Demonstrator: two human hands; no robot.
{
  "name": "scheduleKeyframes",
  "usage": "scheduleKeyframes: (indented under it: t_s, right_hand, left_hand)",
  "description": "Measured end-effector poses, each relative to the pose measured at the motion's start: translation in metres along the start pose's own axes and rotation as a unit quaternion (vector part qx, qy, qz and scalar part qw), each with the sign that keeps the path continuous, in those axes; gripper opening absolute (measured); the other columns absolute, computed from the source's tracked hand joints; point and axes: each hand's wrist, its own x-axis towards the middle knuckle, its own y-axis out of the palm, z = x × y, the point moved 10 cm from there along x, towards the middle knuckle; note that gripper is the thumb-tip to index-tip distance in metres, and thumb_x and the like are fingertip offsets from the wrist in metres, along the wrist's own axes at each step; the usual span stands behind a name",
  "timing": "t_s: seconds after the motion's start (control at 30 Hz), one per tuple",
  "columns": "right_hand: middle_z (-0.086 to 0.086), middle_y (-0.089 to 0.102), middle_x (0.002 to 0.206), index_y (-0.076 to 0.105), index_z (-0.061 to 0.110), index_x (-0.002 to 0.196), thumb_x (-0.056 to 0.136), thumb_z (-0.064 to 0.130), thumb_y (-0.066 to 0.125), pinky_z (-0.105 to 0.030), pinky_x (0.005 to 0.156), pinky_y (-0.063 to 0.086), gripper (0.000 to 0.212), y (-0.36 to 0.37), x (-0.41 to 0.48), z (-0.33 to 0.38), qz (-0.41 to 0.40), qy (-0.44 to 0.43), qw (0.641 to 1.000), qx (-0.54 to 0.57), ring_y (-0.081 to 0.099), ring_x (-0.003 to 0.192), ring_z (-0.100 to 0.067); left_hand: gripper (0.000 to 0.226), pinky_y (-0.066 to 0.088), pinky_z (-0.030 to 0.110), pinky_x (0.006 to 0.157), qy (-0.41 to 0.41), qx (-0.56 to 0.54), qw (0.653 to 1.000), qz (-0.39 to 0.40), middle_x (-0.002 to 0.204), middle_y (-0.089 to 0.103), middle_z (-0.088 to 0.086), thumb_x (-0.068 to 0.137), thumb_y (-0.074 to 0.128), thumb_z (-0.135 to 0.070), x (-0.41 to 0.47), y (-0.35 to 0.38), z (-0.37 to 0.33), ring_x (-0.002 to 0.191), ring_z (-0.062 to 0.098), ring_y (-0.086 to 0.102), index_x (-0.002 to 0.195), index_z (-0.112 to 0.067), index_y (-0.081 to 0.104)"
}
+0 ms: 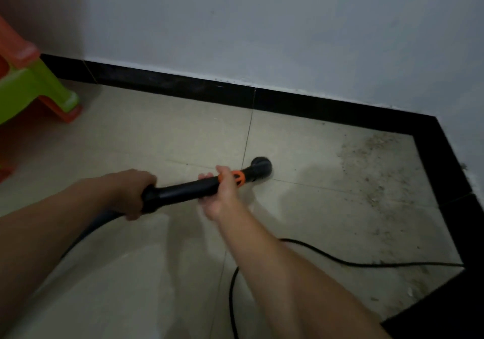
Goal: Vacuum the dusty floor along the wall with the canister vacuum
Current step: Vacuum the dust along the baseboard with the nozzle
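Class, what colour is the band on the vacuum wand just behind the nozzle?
The band is orange; the wand is black. Head view.

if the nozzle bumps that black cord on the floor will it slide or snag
The black cord is probably floppy: it lies in loose curves on the tiled floor. It looks thin and light, so a push from the nozzle would likely slide or bunch it rather than stop it.
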Motion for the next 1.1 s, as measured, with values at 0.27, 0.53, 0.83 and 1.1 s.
scheduleKeyframes:
  t_s: [0.27,0.53,0.83,1.1]
  right_hand:
    - [-0.004,0.066,0.072,0.058,0.012,0.101,0.081,0.018,0.07,-0.036,0.068,0.056,0.024,-0.036,-0.024,-0.023,-0.035,0.002,0.997,0.067,0.067,0.071,-0.021]
    - [-0.001,0.056,0.067,0.055,0.012,0.091,0.082,0.015,0.068,-0.03,0.066,0.054,0.017,-0.055,-0.013,0.124,-0.075,-0.091,0.992,0.042,0.058,0.059,-0.016]
    - [-0.003,0.069,0.082,0.062,0.013,0.104,0.081,0.024,0.072,-0.033,0.07,0.055,0.027,-0.051,-0.026,-0.004,-0.054,0.006,0.993,0.103,0.068,0.09,-0.02]
    - [-0.005,0.074,0.091,0.065,0.01,0.111,0.078,0.026,0.075,-0.032,0.068,0.055,0.038,-0.105,-0.051,0.009,-0.104,-0.023,0.984,0.142,0.07,0.093,-0.021]
  left_hand:
    - [0.034,0.05,0.029,0.074,0.016,0.008,1.0,0.025,0.1,0.061,-0.002,0.069,0.069,-0.009,-0.001,0.012,-0.005,0.091,0.018,0.058,0.092,-0.028,0.052]
    - [0.051,0.039,0.025,0.074,0.126,-0.048,0.991,-0.02,0.101,0.05,-0.001,0.07,0.078,-0.021,0.027,-0.037,-0.124,0.091,0.017,0.05,0.113,-0.018,0.051]
    - [0.022,0.037,0.024,0.06,0.076,0.146,0.986,-0.026,0.082,0.052,-0.015,0.078,0.062,-0.045,0.044,-0.007,-0.04,0.076,0.006,0.053,0.088,-0.035,0.045]
    - [0.024,0.048,0.027,0.071,0.137,0.142,0.98,0.013,0.091,0.058,-0.012,0.08,0.064,-0.049,0.048,0.001,-0.098,0.084,0.01,0.058,0.089,-0.035,0.046]
